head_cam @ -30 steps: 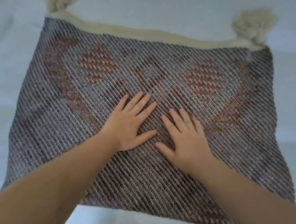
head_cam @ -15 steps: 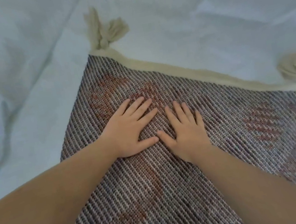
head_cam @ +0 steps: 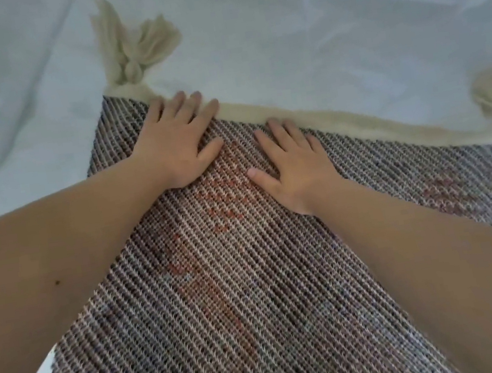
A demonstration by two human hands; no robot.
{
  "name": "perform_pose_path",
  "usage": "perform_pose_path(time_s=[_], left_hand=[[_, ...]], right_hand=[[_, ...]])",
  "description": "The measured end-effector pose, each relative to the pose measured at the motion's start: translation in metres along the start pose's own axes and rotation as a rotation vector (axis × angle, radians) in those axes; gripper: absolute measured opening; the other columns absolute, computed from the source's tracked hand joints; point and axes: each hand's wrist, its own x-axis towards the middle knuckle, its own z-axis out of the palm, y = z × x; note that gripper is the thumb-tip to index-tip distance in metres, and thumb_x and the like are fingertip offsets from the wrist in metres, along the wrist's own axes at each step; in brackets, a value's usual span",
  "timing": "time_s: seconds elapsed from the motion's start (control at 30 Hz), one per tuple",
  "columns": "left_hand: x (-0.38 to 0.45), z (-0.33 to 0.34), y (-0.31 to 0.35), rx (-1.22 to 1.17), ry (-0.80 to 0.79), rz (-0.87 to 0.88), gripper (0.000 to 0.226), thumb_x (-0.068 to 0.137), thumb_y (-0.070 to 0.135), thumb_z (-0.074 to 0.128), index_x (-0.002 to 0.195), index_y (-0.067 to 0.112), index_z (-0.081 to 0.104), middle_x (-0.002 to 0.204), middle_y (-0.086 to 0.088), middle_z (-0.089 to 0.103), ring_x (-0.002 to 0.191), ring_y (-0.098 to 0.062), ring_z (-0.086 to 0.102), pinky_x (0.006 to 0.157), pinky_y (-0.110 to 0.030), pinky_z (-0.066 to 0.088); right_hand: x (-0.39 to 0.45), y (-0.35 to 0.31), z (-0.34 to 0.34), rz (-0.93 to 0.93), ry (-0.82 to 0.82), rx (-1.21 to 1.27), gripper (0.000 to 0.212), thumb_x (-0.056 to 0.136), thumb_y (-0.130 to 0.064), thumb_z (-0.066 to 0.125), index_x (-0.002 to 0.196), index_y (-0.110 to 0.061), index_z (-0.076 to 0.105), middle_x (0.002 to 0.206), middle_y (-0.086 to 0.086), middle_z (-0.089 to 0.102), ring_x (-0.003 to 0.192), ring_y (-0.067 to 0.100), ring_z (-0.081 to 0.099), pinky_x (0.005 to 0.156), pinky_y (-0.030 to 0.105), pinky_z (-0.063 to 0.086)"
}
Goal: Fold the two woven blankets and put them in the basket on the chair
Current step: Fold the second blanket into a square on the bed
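Woven blanket [head_cam: 246,282] lies flat on white bedding [head_cam: 325,21], cream edge band [head_cam: 323,117] and corner tassel [head_cam: 135,49] at far side. Left hand [head_cam: 177,142] and right hand [head_cam: 293,166] press down, fingers spread flat, gripping nothing. Risk: uneven pressing could bunch the soft bedding underneath, skewing the fold. Basket, chair not visible.

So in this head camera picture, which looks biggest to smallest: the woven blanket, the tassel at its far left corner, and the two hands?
1. Woven blanket, by far the largest.
2. Left hand and right hand, alike in size; I would not rank them.
3. Tassel, looks near hand size but lies farther from the camera, so unsure.
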Motion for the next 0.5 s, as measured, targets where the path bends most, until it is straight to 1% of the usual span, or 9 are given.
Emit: perform_pose_path(time_s=[0.07, 0.1, 0.17, 0.23, 0.3, 0.33, 0.4, 0.43, 0.5], left_hand=[[0.007, -0.001, 0.003, 0.04, 0.037, 0.004, 0.066, 0.1, 0.057, 0.02, 0.153, 0.019, 0.028, 0.149, -0.018, 0.042, 0.136, -0.036, 0.038, 0.114, -0.051, 0.025], [0.009, 0.0, 0.003, 0.05, 0.056, 0.003, 0.062, 0.1, 0.055, 0.024, 0.147, 0.016, 0.036, 0.138, -0.018, 0.05, 0.126, -0.037, 0.045, 0.107, -0.05, 0.031], [0.011, 0.001, 0.0, 0.078, 0.084, -0.008, 0.055, 0.101, 0.051, 0.027, 0.136, 0.013, 0.046, 0.124, -0.018, 0.056, 0.113, -0.037, 0.05, 0.098, -0.05, 0.036], [0.009, 0.002, -0.001, 0.119, 0.112, -0.059, 0.053, 0.101, 0.049, 0.025, 0.132, 0.012, 0.048, 0.12, -0.02, 0.056, 0.109, -0.038, 0.05, 0.096, -0.05, 0.036], [0.004, 0.002, 0.016, 0.065, 0.15, -0.117, 0.057, 0.1, 0.049, 0.024, 0.137, 0.011, 0.045, 0.129, -0.023, 0.051, 0.119, -0.041, 0.044, 0.107, -0.054, 0.029], [-0.001, 0.003, 0.03, 0.002, 0.159, -0.122, 0.061, 0.099, 0.05, 0.026, 0.145, 0.013, 0.04, 0.14, -0.023, 0.044, 0.131, -0.041, 0.037, 0.114, -0.056, 0.021], [-0.015, 0.011, 0.055, -0.105, 0.114, -0.061, 0.07, 0.098, 0.057, 0.023, 0.158, 0.02, 0.023, 0.163, -0.016, 0.022, 0.151, -0.035, 0.015, 0.122, -0.054, 0.007], [-0.02, 0.017, 0.061, -0.128, 0.067, -0.028, 0.073, 0.097, 0.06, 0.019, 0.16, 0.024, 0.014, 0.167, -0.011, 0.012, 0.154, -0.03, 0.006, 0.124, -0.052, 0.003], [-0.02, 0.024, 0.061, -0.155, 0.002, -0.021, 0.076, 0.095, 0.065, 0.013, 0.161, 0.029, 0.003, 0.169, -0.005, 0.0, 0.155, -0.024, -0.003, 0.125, -0.047, -0.001]], right_hand=[[0.002, 0.005, 0.001, -0.019, 0.012, 0.008, 0.077, 0.096, -0.07, 0.015, 0.158, -0.03, -0.006, 0.165, -0.002, -0.014, 0.151, 0.02, -0.014, 0.12, 0.045, -0.005], [0.003, 0.007, 0.001, -0.029, 0.022, 0.015, 0.078, 0.095, -0.071, 0.016, 0.158, -0.029, -0.005, 0.166, -0.001, -0.012, 0.151, 0.02, -0.012, 0.121, 0.045, -0.004], [0.004, 0.01, 0.0, -0.05, 0.046, 0.017, 0.079, 0.095, -0.071, 0.017, 0.158, -0.028, -0.003, 0.166, -0.001, -0.009, 0.152, 0.019, -0.009, 0.121, 0.044, -0.004], [0.003, 0.015, -0.001, -0.071, 0.083, -0.002, 0.078, 0.096, -0.07, 0.017, 0.158, -0.026, -0.001, 0.166, 0.0, -0.007, 0.152, 0.019, -0.007, 0.121, 0.043, -0.006], [0.0, 0.024, -0.001, -0.049, 0.108, -0.012, 0.079, 0.096, -0.07, 0.017, 0.159, -0.026, 0.0, 0.166, 0.001, -0.008, 0.152, 0.02, -0.009, 0.122, 0.043, -0.008], [-0.001, 0.03, -0.001, -0.022, 0.111, -0.011, 0.08, 0.095, -0.071, 0.017, 0.158, -0.026, -0.001, 0.166, 0.002, -0.009, 0.152, 0.021, -0.012, 0.122, 0.045, -0.009], [-0.003, 0.036, 0.0, 0.005, 0.107, -0.015, 0.082, 0.093, -0.073, 0.016, 0.158, -0.026, -0.002, 0.166, 0.002, -0.01, 0.151, 0.022, -0.014, 0.121, 0.049, -0.01], [-0.003, 0.037, 0.001, -0.001, 0.106, -0.02, 0.083, 0.093, -0.074, 0.016, 0.158, -0.026, -0.002, 0.166, 0.002, -0.01, 0.151, 0.022, -0.014, 0.121, 0.05, -0.01], [-0.003, 0.038, 0.004, -0.024, 0.118, -0.028, 0.083, 0.093, -0.075, 0.016, 0.159, -0.027, -0.001, 0.166, 0.002, -0.009, 0.151, 0.023, -0.013, 0.121, 0.05, -0.009]])
